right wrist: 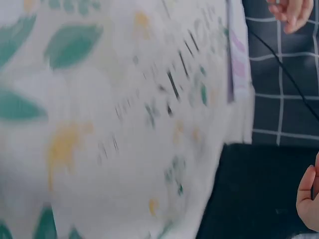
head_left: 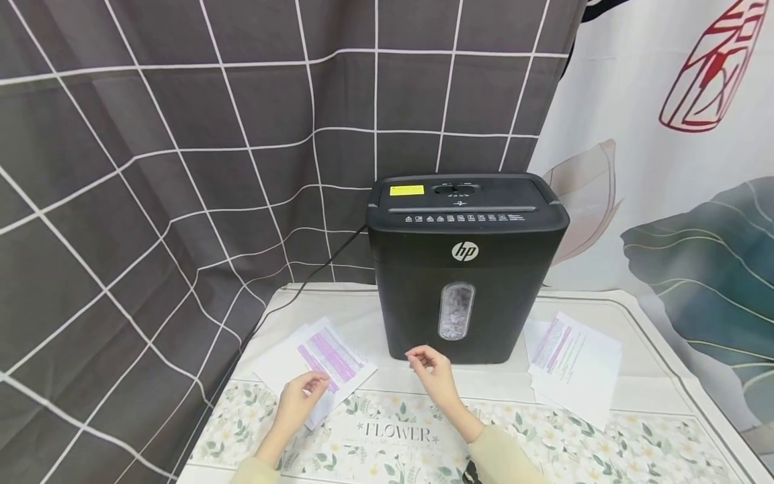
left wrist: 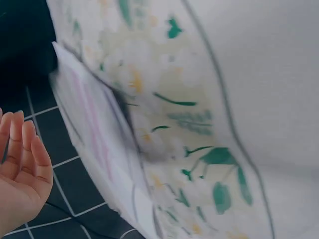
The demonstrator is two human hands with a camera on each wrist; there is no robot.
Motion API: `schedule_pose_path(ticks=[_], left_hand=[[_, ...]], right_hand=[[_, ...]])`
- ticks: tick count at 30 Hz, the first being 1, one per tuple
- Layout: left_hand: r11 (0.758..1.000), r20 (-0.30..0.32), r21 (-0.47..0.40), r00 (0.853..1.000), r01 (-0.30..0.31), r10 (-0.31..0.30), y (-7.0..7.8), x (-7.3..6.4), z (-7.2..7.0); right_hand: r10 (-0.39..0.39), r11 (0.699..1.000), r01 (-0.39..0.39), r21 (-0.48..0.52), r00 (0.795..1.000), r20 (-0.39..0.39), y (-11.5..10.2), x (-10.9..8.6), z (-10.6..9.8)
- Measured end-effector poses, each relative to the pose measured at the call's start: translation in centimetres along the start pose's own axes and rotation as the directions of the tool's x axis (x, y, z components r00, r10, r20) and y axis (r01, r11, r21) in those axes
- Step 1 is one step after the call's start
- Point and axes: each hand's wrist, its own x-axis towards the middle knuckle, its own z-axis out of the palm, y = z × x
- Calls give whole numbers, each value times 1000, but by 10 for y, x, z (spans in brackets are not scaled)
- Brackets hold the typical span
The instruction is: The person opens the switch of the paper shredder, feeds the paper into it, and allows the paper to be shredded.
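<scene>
A black HP paper shredder (head_left: 417, 289) stands at the back of the table, its small window (head_left: 456, 312) showing shredded bits. My left hand (head_left: 297, 402) hovers at the near edge of a pile of printed sheets (head_left: 338, 356) with purple blocks; whether it touches them I cannot tell. In the left wrist view that hand (left wrist: 25, 174) has relaxed fingers and holds nothing. Before the shredder's base, my right hand (head_left: 437, 376) is raised with loosely bent fingers and no object visible in it. Only part of the right hand (right wrist: 309, 196) enters the right wrist view.
On the right lies a second pile of printed sheets (head_left: 580, 370). A black cord (head_left: 302, 286) runs from the shredder down the left side. The table bears a floral cloth (head_left: 393, 464). Behind hangs a dark grid-patterned curtain (head_left: 260, 107), with a white printed one (head_left: 641, 175) at right.
</scene>
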Motion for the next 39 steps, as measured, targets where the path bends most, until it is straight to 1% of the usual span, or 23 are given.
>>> schedule_pose_path(ticks=[2,4,7,12,17,19,20,22,24,26,28,30,31,33,34,36,37,39], left_hand=[[1000,1,13,1000,12,-12,-5,1,1],[999,-7,36,1000,28,-27,-10,3,1],[997,-26,68,999,26,-24,-17,10,-2],[992,-48,124,999,1,5,-27,23,-7],[986,-54,164,999,2,7,-36,27,-9],[984,-48,177,999,-1,10,-39,30,-9],[983,-42,182,999,-6,14,-41,33,-8],[982,-33,191,999,-15,22,-44,41,-9],[980,-29,201,999,-14,21,-48,52,-10],[976,-53,219,998,-18,30,-49,61,-12],[974,-103,224,995,10,13,-51,67,-14],[976,-158,216,987,35,0,-51,71,-14],[979,-179,201,984,39,-3,-51,73,-14],[982,-190,178,982,55,-20,-53,76,-13],[982,-185,179,983,50,-17,-53,77,-12],[981,-152,186,988,54,-25,-53,80,-12],[978,-127,198,991,61,-36,-53,80,-13],[969,-78,227,994,96,-80,-53,81,-16]], right_hand=[[46,999,-45,-12,998,35,9,-2,10],[96,995,-94,-26,992,83,14,-4,18],[157,987,-150,-58,980,123,18,-3,30],[215,967,-198,-162,973,89,20,-3,44],[308,928,-276,-249,946,98,23,-12,54],[320,919,-284,-275,942,98,25,-16,57],[317,918,-280,-282,944,96,25,-17,58],[308,916,-269,-297,947,91,26,-16,60],[309,914,-267,-306,946,96,27,-14,61],[319,913,-273,-303,941,113,28,-12,62],[350,910,-300,-288,925,144,26,-11,61],[385,907,-335,-253,904,184,24,-10,58],[412,901,-363,-238,889,202,24,-10,57],[455,887,-416,-200,860,230,23,-10,53],[474,879,-440,-181,848,238,24,-10,52],[502,865,-483,-140,830,243,26,-9,50],[508,861,-493,-124,825,248,27,-9,50],[518,852,-519,-69,815,261,30,-7,51]])
